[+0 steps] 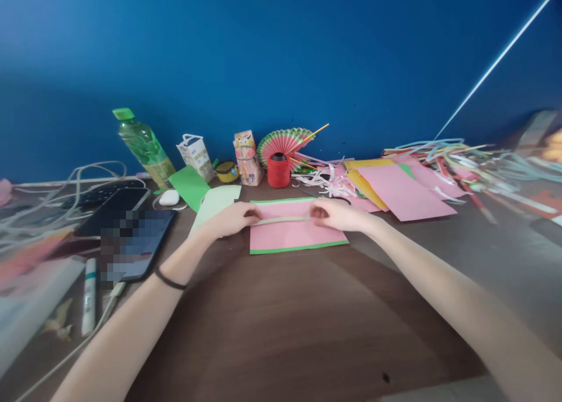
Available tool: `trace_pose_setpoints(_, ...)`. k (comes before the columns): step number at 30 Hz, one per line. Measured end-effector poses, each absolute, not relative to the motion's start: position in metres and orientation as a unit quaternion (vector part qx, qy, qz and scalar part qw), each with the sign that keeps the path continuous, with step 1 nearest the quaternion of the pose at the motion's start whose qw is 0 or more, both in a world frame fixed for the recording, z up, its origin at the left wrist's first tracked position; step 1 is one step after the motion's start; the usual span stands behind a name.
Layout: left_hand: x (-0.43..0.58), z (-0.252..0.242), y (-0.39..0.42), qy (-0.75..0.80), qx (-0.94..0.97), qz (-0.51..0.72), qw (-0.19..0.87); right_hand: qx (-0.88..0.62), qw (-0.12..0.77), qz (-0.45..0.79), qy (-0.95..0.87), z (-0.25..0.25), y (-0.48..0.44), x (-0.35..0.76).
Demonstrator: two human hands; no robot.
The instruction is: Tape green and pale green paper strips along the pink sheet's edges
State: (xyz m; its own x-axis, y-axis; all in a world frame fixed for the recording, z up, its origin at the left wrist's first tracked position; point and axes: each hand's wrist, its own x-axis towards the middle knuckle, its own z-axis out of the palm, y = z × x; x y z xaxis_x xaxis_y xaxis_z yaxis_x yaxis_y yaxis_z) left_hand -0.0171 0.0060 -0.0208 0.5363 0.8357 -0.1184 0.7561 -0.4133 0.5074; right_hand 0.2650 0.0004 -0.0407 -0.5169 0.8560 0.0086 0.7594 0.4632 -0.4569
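Observation:
A pink sheet of paper (294, 236) with green bands along its near and far edges lies on the table in front of me. Across its middle runs a narrow pale paper strip (284, 220). My left hand (232, 217) pinches the strip's left end, its fingers closed at the sheet's left side. At the other end my right hand (337, 214) has its fingers curled and closed on the strip, covering part of the sheet. Beyond the sheet stand a red spool of thread (278, 172) and a pink-and-green folded paper fan (283, 144).
Pink and yellow sheets (406, 191) lie right, beside a pile of paper strips (461, 150). Left are a phone (147, 244), a marker (89, 296), cables and green papers (190, 186). A green bottle (144, 144) and small cartons (248, 159) stand by the blue wall.

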Motion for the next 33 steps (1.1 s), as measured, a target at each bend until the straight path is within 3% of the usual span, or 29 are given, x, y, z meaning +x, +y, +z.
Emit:
trace_pose_setpoints(4,-0.017,-0.011,0.005,0.461,0.84,0.051,0.282,-0.465,0.181,0.215,-0.839,-0.055,0.012,0.27)
trace_pose_setpoints(12,0.005,-0.003,-0.013,0.351,0.843,-0.002,0.407,-0.484,0.285,0.112,-0.82,-0.078,0.019,0.264)
trace_pose_setpoints(17,0.007,-0.01,-0.017,0.316,0.839,-0.025,0.442,-0.507,0.273,0.039,-0.817,-0.082,0.022,0.264)
trace_pose_setpoints(27,0.01,-0.008,-0.019,0.331,0.846,-0.02,0.416,-0.498,0.276,0.03,-0.821,-0.085,0.023,0.264)
trace_pose_setpoints(33,0.005,-0.004,-0.018,0.35,0.845,-0.059,0.401,-0.471,0.219,0.036,-0.853,-0.082,0.026,0.251)
